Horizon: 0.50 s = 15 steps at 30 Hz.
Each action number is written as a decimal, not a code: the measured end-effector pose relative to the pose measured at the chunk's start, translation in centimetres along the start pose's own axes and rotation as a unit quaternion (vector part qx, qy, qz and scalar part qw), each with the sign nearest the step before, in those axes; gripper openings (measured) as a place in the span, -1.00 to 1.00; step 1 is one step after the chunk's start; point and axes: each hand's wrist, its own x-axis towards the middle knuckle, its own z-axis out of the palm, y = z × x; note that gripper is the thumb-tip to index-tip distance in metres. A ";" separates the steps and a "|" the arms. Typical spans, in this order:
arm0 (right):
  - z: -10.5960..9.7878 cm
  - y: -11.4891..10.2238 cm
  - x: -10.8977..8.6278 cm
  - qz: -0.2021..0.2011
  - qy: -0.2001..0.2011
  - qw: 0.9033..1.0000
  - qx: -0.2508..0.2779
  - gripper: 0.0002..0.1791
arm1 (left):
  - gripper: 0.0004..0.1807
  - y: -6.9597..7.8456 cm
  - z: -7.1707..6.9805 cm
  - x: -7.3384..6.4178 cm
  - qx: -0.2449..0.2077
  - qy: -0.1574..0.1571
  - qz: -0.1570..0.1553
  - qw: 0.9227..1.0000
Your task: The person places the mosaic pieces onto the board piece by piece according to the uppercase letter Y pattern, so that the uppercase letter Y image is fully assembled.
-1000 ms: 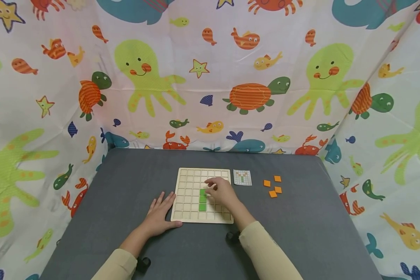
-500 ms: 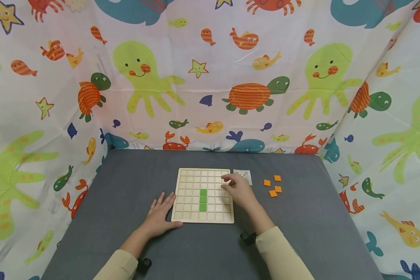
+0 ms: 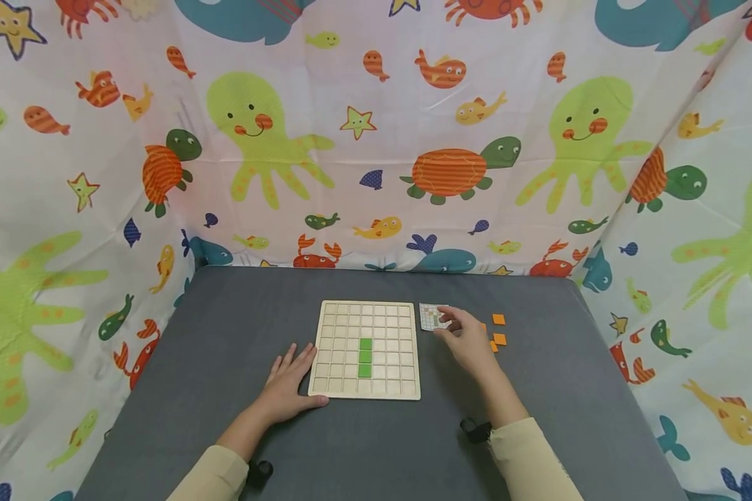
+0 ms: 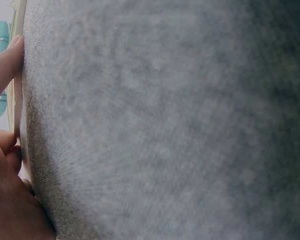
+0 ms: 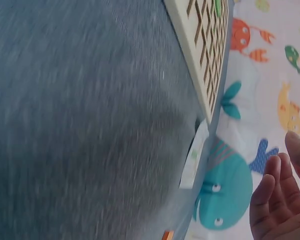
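A pale wooden grid board point(image 3: 395, 386) lies on the table, with several green square tiles point(image 3: 365, 357) in a column in its cells. Spread fingers of my left hand point(image 3: 282, 390) rest against the board's left edge and lower left corner; the left wrist view shows this hand point(image 4: 10, 195) at the board's side point(image 4: 18, 110). Right of the board, my right hand point(image 3: 468, 344) hovers with loosely bent fingers, nothing visible in them. It partly covers a small printed pattern card point(image 3: 429, 317) and some orange square tiles point(image 3: 498, 319). In the right wrist view the hand point(image 5: 282, 205) is raised above the card point(image 5: 194, 157).
The table has a grey cloth cover point(image 3: 376, 452). Behind it and at the sides hangs a white curtain point(image 3: 351, 188) printed with sea animals. Dark bands sit at both wrists, near the beige sleeves point(image 3: 529, 452).
My right hand has moved right, from over the board beside the green tiles to over the card and near the orange tiles. The left hand has stayed at the board's edge.
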 end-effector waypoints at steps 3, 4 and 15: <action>-1.0 0.7 -0.2 0.001 0.013 1.000 -0.002 -0.50 | 0.23 0.0 0.0 0.0 0.000 0.002 0.002 1.000; -1.3 1.0 -0.2 0.003 0.016 1.000 -0.002 -0.50 | 0.23 0.0 0.0 0.0 0.000 0.002 0.002 1.000; -3.6 3.4 -0.9 0.005 0.038 0.999 -0.009 -0.55 | 0.25 -0.1 0.2 0.0 0.007 -0.001 -0.005 1.000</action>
